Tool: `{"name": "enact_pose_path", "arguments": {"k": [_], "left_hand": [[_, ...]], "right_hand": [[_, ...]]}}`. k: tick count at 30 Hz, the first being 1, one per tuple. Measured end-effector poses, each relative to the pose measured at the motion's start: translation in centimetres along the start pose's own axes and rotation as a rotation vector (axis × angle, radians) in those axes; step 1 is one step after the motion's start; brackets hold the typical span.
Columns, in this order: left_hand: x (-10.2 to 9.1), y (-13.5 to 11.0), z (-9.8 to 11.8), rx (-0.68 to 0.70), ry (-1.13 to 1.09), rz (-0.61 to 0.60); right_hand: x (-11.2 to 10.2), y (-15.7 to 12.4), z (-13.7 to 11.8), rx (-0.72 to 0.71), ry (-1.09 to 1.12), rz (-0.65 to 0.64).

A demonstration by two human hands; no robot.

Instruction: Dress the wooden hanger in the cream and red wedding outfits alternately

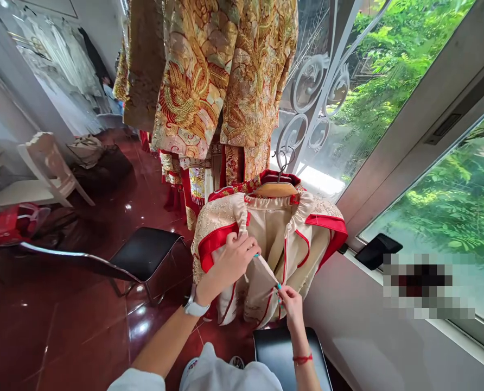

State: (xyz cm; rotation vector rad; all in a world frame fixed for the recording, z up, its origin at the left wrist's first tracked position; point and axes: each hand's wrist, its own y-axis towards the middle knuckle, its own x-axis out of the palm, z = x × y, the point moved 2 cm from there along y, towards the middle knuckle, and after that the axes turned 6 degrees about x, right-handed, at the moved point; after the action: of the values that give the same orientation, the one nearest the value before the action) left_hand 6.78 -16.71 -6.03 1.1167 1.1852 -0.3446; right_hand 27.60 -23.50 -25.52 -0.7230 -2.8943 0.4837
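Note:
A cream garment with red trim and a gathered waistband hangs on a wooden hanger in front of me. A narrow pale fabric strip is stretched taut across its open front. My left hand is closed, pinching the upper end of the strip near the garment's left edge. Lower and to the right, my right hand pinches the other end between thumb and fingertips. Part of the garment's left side lies hidden behind my left hand.
Gold-embroidered jackets hang above and behind the garment. A black-seated chair stands to the left, and a black seat lies below my right arm. A dark phone-like object rests on the windowsill at right.

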Motion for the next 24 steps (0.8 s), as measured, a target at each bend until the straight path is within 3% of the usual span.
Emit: {"name": "enact_pose_path", "arguments": {"k": [2,4,7,9,11,13,16,20,24], "left_hand": [[-0.9,-0.7,0.1,-0.060,-0.093,0.066],[-2.0,-0.1,-0.1,-0.149,-0.188,0.155],[-3.4,2.7,-1.3,-0.386,-0.137,0.355],[-3.4,4.8,-2.4,-0.580,0.003,0.417],[-2.6,6.3,-3.4,-0.699,0.115,0.358],[-1.9,6.7,-4.2,-0.718,0.167,0.265],[-2.0,6.0,-4.9,-0.677,0.162,0.182],[-4.1,5.1,-6.3,-0.630,0.022,0.084],[-5.8,5.3,-8.7,-0.621,-0.172,0.036]], "right_hand": [[-1.7,-0.4,-1.2,-0.080,-0.133,0.062],[-2.2,-0.8,-4.8,-0.263,-0.235,0.182],[-0.5,-1.2,-13.0,-0.609,-0.278,0.514],[2.3,-0.5,-18.2,-0.744,-0.367,0.580],[4.5,1.1,-21.8,-0.686,-0.504,0.651],[5.2,3.0,-23.8,-0.596,-0.584,0.702],[2.8,5.5,-25.5,-0.607,-0.622,0.640],[-2.5,8.2,-28.8,-0.683,-0.763,0.375],[-6.1,11.3,-32.6,-0.533,-0.893,0.290]]}}
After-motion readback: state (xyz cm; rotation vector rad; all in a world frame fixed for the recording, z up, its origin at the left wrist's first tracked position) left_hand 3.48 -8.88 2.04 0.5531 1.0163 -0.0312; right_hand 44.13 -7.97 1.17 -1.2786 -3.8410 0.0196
